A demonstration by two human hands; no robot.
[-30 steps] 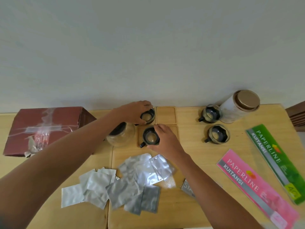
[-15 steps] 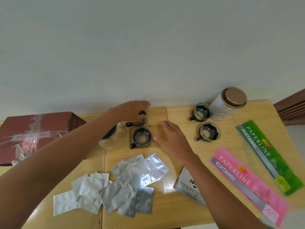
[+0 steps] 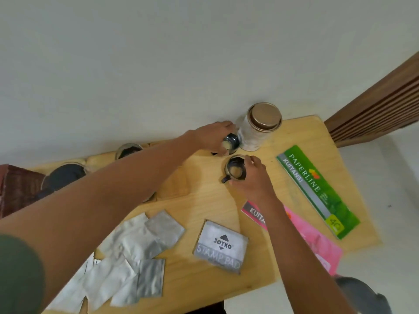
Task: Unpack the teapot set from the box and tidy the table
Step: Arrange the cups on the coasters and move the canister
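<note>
My left hand [image 3: 213,138] grips a small dark-framed glass cup [image 3: 230,144] at the back of the wooden table [image 3: 204,200], right beside a white canister with a gold lid [image 3: 260,128]. My right hand [image 3: 251,177] grips a second cup of the same kind [image 3: 235,170], a little nearer to me. Another cup [image 3: 128,151] stands further left by the wall. The glass teapot [image 3: 64,174] shows at the left behind my left forearm. The dark red box [image 3: 15,191] is partly visible at the left edge.
Several silver foil sachets [image 3: 136,245] lie spread at the near left. A grey Joyko stamp pad [image 3: 221,245] sits near the middle. A pink receipt book [image 3: 313,236] and a green one [image 3: 317,189] lie at the right. A slatted wooden panel [image 3: 374,109] stands beyond the table's right corner.
Both hands have left the two cups at the wooden coasters and moved right to the two cups beside the canister, each now gripping one. The view has swung right.
</note>
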